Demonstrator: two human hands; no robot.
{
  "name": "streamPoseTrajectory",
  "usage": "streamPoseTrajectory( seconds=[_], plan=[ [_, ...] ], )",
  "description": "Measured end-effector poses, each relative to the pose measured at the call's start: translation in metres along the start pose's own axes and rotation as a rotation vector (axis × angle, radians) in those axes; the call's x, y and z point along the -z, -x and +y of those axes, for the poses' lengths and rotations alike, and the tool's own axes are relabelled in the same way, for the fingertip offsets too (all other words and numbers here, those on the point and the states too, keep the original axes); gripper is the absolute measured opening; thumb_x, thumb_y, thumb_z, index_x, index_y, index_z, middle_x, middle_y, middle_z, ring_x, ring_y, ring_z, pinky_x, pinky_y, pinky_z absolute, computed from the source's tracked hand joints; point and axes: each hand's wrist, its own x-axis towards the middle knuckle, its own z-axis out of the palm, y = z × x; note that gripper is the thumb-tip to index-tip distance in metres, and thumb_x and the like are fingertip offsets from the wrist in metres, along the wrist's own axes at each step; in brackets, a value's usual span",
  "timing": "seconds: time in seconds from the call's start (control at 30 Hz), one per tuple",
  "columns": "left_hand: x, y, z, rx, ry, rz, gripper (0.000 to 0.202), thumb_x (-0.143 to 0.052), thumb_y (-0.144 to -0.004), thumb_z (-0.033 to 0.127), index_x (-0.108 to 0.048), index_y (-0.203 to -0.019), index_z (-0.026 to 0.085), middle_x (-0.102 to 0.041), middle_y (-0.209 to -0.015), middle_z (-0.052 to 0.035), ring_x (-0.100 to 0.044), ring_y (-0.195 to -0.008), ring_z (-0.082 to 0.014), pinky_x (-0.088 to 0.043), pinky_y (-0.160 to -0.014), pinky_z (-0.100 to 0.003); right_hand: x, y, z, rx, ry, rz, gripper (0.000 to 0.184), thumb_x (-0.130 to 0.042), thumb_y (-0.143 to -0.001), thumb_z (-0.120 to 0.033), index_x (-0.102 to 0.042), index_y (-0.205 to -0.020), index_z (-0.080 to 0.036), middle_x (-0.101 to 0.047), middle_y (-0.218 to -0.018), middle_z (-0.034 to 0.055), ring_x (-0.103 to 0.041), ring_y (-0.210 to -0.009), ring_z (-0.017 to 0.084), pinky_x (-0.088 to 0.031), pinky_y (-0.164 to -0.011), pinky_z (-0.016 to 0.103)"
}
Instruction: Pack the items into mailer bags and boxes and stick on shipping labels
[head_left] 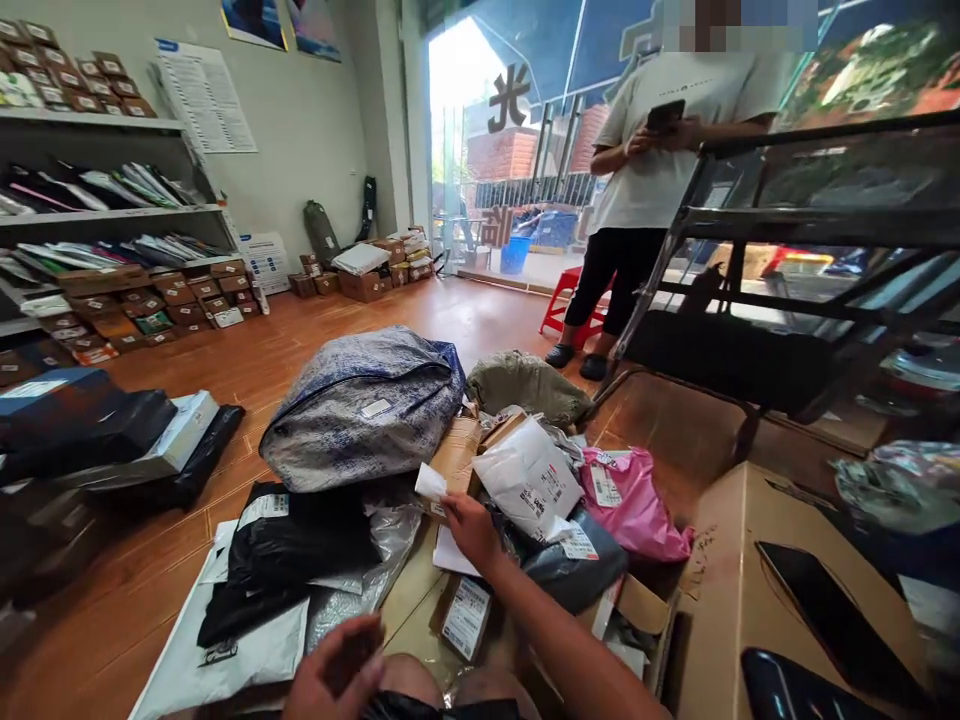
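My right hand (472,532) reaches over the heap of parcels, its fingers closed on a small white paper slip (430,482). Just beyond the slip lies a brown paper parcel (454,450), and to the right a white plastic mailer (529,480). Low in the view, my left hand (337,668) has loosely bent fingers, with the thumb apart and nothing seen in it. Near it are a black plastic parcel (292,550), a white mailer bag (247,650) and a small box with a white label (463,618).
A large grey-blue sack (360,410) and an olive sack (529,385) lie ahead. At right, phones lie on a cardboard box (724,600), near a metal-framed rack (810,220). A person (660,170) holding a phone stands beyond. Parcel shelves (97,215) line the left wall.
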Motion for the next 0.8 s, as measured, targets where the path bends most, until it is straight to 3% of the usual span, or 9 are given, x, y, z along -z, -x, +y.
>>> streamPoseTrajectory(
  seconds=[0.07,0.2,0.3,0.4,0.5,0.57,0.63,0.7,0.8],
  plan=[
    [0.005,-0.018,0.024,0.020,0.091,0.084,0.048,-0.060,-0.082,0.048,-0.062,-0.121,0.020,-0.062,-0.126,-0.0161,-0.060,-0.114,-0.0318,-0.051,-0.094,-0.048,0.012,0.040,-0.026,0.034,-0.100,0.013,0.019,-0.057,-0.087,-0.031,-0.072,-0.090,-0.020,-0.072,-0.107,0.0100,-0.065,-0.102,0.025,-0.049,-0.093,0.041],
    [0.012,-0.034,0.067,-0.262,0.089,0.012,0.056,-0.074,-0.071,0.039,-0.060,-0.123,0.022,-0.052,-0.139,-0.0137,-0.039,-0.135,-0.0321,-0.030,-0.112,-0.049,0.031,0.115,-0.063,-0.087,-0.614,-0.065,0.018,-0.077,-0.069,-0.038,-0.074,-0.076,-0.021,-0.072,-0.082,0.0059,-0.068,-0.074,0.023,-0.055,-0.069,0.036],
    [0.005,-0.025,0.078,-0.186,0.233,-0.023,0.023,-0.073,-0.072,0.037,-0.066,-0.084,0.019,-0.070,-0.104,-0.0102,-0.060,-0.109,-0.0267,-0.045,-0.096,-0.039,0.032,0.148,-0.074,-0.244,-0.944,-0.001,0.025,-0.086,-0.055,-0.036,-0.072,-0.069,-0.021,-0.071,-0.080,0.0057,-0.066,-0.073,0.024,-0.055,-0.068,0.037],
    [-0.004,-0.011,0.076,0.075,0.550,-0.060,0.037,-0.079,-0.065,0.043,-0.052,-0.065,0.018,-0.063,-0.063,-0.0009,-0.060,-0.061,-0.0153,-0.048,-0.059,-0.026,0.031,0.165,-0.080,-0.287,-0.930,0.157,0.029,-0.085,-0.058,-0.039,-0.069,-0.071,-0.020,-0.071,-0.087,0.0075,-0.066,-0.077,0.025,-0.054,-0.074,0.041],
    [-0.006,0.001,0.074,0.267,0.814,-0.166,0.047,-0.088,-0.050,0.042,-0.051,-0.065,0.016,-0.063,-0.058,0.0004,-0.058,-0.051,-0.0132,-0.044,-0.050,-0.024,0.038,0.172,-0.094,-0.242,-0.894,0.183,0.043,-0.085,-0.060,-0.039,-0.066,-0.095,-0.024,-0.067,-0.109,0.0088,-0.063,-0.100,0.028,-0.050,-0.087,0.043],
    [-0.001,0.008,0.077,0.343,0.898,-0.194,0.046,-0.090,-0.044,0.035,-0.054,-0.066,0.015,-0.068,-0.062,-0.0024,-0.062,-0.053,-0.0159,-0.046,-0.051,-0.026,0.047,0.172,-0.109,-0.219,-0.984,0.014,0.069,-0.087,-0.055,-0.041,-0.058,-0.115,-0.027,-0.060,-0.125,0.0091,-0.055,-0.117,0.029,-0.046,-0.094,0.043],
    [0.005,0.015,0.083,0.382,0.943,-0.189,0.044,-0.091,-0.041,0.028,-0.057,-0.065,0.014,-0.070,-0.062,-0.0042,-0.064,-0.053,-0.0179,-0.047,-0.053,-0.028,0.055,0.171,-0.125,-0.242,-1.136,-0.287,0.084,-0.088,-0.051,-0.046,-0.052,-0.125,-0.027,-0.058,-0.127,0.0103,-0.055,-0.117,0.029,-0.046,-0.093,0.043],
    [0.012,0.023,0.089,0.394,0.950,-0.183,0.041,-0.091,-0.038,0.024,-0.059,-0.062,0.012,-0.070,-0.059,-0.0047,-0.063,-0.051,-0.0182,-0.046,-0.052,-0.028,0.056,0.170,-0.139,-0.273,-1.251,-0.530,0.081,-0.089,-0.048,-0.043,-0.055,-0.119,-0.024,-0.066,-0.112,0.0090,-0.064,-0.100,0.026,-0.049,-0.085,0.040],
    [0.021,0.036,0.095,0.389,0.956,-0.196,0.038,-0.090,-0.039,0.022,-0.063,-0.061,0.010,-0.070,-0.060,-0.0063,-0.063,-0.051,-0.0179,-0.047,-0.052,-0.028,0.048,0.173,-0.154,-0.296,-1.315,-0.573,0.058,-0.090,-0.047,-0.031,-0.055,-0.092,-0.020,-0.069,-0.083,0.0010,-0.068,-0.074,0.020,-0.051,-0.073,0.036]
  ],
)
